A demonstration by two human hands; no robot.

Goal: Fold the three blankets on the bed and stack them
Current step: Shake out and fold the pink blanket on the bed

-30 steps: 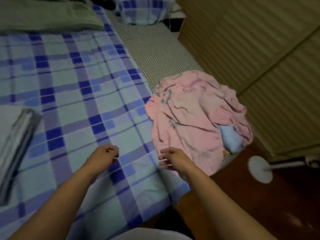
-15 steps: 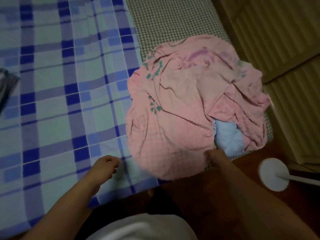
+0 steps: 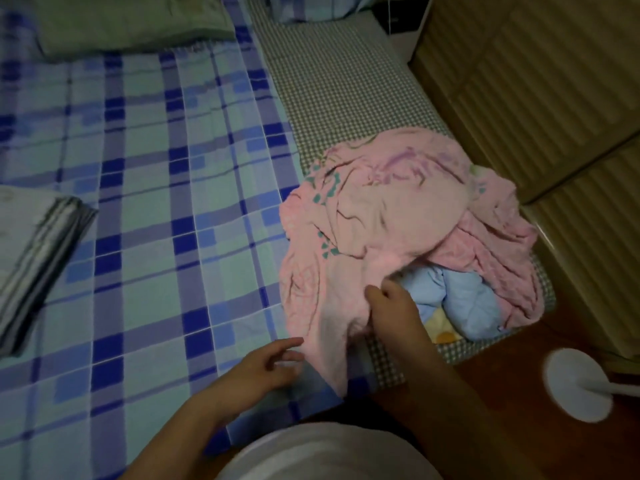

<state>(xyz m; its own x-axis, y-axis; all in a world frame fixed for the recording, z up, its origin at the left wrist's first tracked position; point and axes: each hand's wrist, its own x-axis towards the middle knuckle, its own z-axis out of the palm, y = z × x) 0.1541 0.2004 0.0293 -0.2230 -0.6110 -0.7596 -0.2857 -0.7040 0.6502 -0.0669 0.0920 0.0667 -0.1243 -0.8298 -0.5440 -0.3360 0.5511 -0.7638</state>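
A: Item one, the pink blanket (image 3: 381, 216)?

B: One piece, soft crumpled cloth with teal and purple print, heaped in a rounded mound at the near right corner of the bed (image 3: 166, 188). One flap hangs off the near edge.

A: Anything under it?

B: One light blue blanket (image 3: 464, 292), bunched and smooth-looking, showing from beneath the pink blanket's right near side. A pale yellow patch with an orange spot lies just beside it; I cannot tell whether it is the same cloth.

A: Folded goods?

B: One grey striped folded blanket (image 3: 38, 258), a flat layered rectangle, well left of the pink blanket. One green folded cloth (image 3: 131, 22), at the far side of the bed.

A: Bedding?

B: A blue and teal plaid sheet covers most of the bed; a fine green-and-white checked cover (image 3: 339, 88) runs in a strip beyond and under the pink blanket.

A: Hands?

B: Two. The right hand (image 3: 391, 306) grips the pink blanket's near fold, fingers curled into the cloth. The left hand (image 3: 273, 362) sits just left of the hanging flap, fingers loosely spread, holding nothing, tips at the flap's edge.

A: Off the bed?

B: One round white fan base (image 3: 575, 382) on the dark wooden floor, right of the pink blanket. Ribbed wooden cabinet doors (image 3: 540, 81) beyond.
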